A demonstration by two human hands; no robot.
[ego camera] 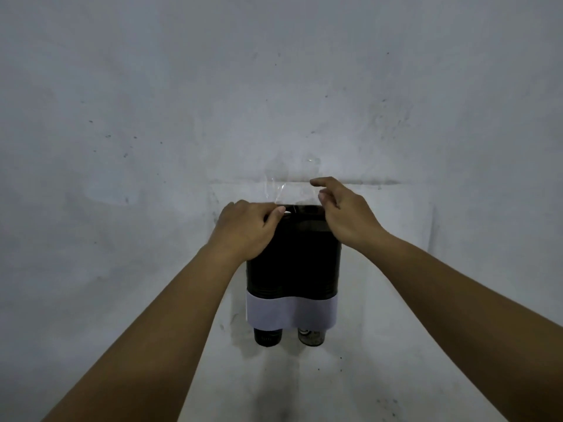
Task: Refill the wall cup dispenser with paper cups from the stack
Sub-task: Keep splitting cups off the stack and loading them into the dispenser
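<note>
A dark, see-through wall cup dispenser with two tubes hangs on the wall, a white band across its lower part. Two dark cup bottoms stick out below the band. A clear lid stands tilted up at the dispenser's top. My left hand grips the top left edge of the dispenser. My right hand rests at the top right, with its fingers curled on the clear lid's edge. No loose stack of cups is in view.
A pale, scuffed wall fills the view, with a horizontal ledge line just above the dispenser. Both forearms reach up from the bottom corners.
</note>
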